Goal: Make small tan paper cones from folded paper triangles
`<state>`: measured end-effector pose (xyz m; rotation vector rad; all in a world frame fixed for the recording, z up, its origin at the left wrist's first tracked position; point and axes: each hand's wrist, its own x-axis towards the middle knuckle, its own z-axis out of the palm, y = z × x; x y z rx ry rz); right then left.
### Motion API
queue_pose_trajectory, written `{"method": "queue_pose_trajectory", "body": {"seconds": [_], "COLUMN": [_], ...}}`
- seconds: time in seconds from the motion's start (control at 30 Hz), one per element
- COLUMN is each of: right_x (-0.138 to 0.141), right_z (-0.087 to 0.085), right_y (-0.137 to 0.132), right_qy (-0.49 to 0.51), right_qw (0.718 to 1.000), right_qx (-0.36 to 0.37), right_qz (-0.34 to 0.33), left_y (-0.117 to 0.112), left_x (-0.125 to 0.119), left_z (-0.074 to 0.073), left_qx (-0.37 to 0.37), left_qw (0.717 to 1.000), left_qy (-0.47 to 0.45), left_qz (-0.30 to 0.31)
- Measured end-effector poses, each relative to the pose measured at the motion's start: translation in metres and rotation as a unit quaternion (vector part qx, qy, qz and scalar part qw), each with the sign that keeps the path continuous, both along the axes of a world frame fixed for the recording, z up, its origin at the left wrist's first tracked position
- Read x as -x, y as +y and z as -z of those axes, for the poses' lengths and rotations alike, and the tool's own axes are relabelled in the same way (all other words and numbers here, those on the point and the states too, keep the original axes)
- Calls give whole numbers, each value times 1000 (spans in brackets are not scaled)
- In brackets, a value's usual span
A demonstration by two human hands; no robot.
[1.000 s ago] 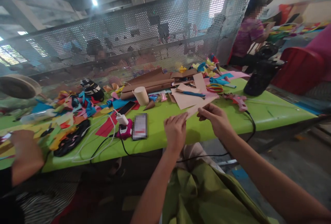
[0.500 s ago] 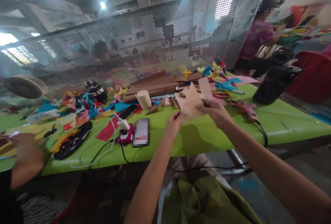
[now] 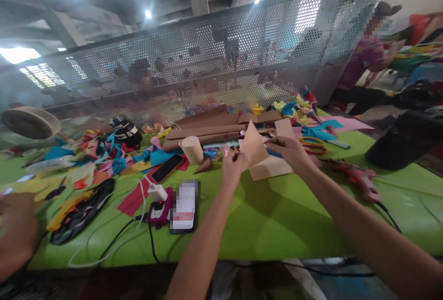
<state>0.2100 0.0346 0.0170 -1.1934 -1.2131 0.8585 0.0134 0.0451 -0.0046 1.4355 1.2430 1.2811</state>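
Note:
A tan sheet of paper (image 3: pixel 255 147) with a pointed top is held up over the green table. My left hand (image 3: pixel 232 167) pinches its left edge between thumb and fingers. At the sheet's right side, my right hand (image 3: pixel 289 151) is closed, thumb and fingertips together on the edge. Below them a paler tan flap (image 3: pixel 272 167) spreads out; whether it belongs to the same sheet I cannot tell. Just behind lie more paper pieces and a small brown paper cone (image 3: pixel 204 165). To the right of my right hand are yellow-and-red-handled scissors (image 3: pixel 313 145).
A pink glue gun (image 3: pixel 362 180) with a cord lies right. A phone (image 3: pixel 185 205), a pink power socket (image 3: pixel 161 210) with cables, a dark phone (image 3: pixel 167 168) and a cream roll (image 3: pixel 192 150) stand left. A co-worker's arm (image 3: pixel 17 231) is at far left. Perforated metal screen (image 3: pixel 207 64) behind.
The view has tilted down and closer to the table. The pale flap now shows below the pointed sheet. Both hands stay at the paper, my right fingertips slightly higher on its edge.

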Motion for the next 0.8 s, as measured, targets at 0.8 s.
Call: {"method": "queue_pose_trajectory", "body": {"seconds": [0.8], "right_x": [13], "right_z": [9], "right_y": [-21], "right_qy": [22], "right_qw": [995], "right_qx": [57], "right_qz": [-82], "left_y": [-11], "left_x": [13], "left_z": [-2], "left_qx": [-53], "left_qw": [993], "left_qy": [105], "left_qz": [29]}}
